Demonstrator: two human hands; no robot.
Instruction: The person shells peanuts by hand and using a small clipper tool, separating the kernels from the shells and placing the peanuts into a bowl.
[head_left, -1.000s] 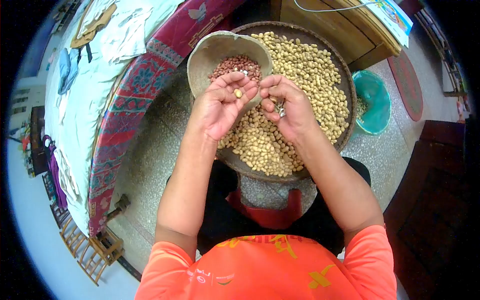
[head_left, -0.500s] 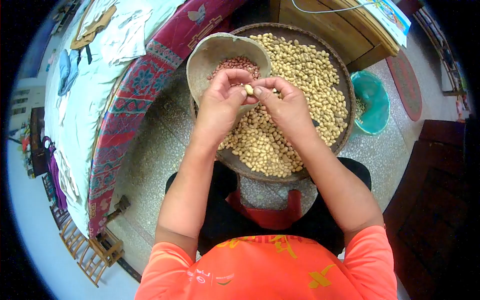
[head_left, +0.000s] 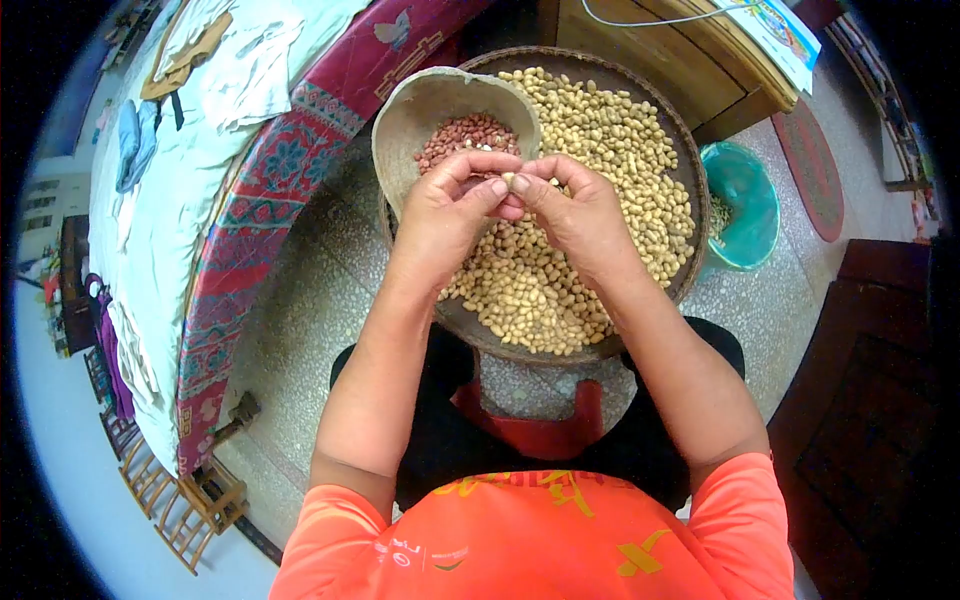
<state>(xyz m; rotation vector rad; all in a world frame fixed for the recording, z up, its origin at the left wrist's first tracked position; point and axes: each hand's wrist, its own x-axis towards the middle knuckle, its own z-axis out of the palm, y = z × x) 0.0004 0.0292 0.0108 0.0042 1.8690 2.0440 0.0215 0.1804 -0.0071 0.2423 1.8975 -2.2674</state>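
Pinched between both thumbs and forefingers is a small pale peanut (head_left: 508, 179), mostly covered by the fingertips. My left hand (head_left: 462, 193) is closed on its left side, and my right hand (head_left: 568, 205) is closed on its right side. Both hands hover over the near rim of a pale bowl (head_left: 400, 125) with reddish shelled kernels (head_left: 462, 138) in it. The bowl rests on a round woven tray (head_left: 690, 170) heaped with unshelled peanuts (head_left: 610, 140). Some of the heap lies hidden under my hands.
Right of the tray stands a green bucket (head_left: 755, 205) with shells in it. A wooden cabinet (head_left: 665, 60) is behind the tray, and a bed (head_left: 250, 220) with clothes runs along the left. Below my knees shows a red stool (head_left: 535, 435).
My fingertips have closed in around the peanut, hiding more of it. Both hands have shifted very slightly, and more of the red kernels show in the bowl.
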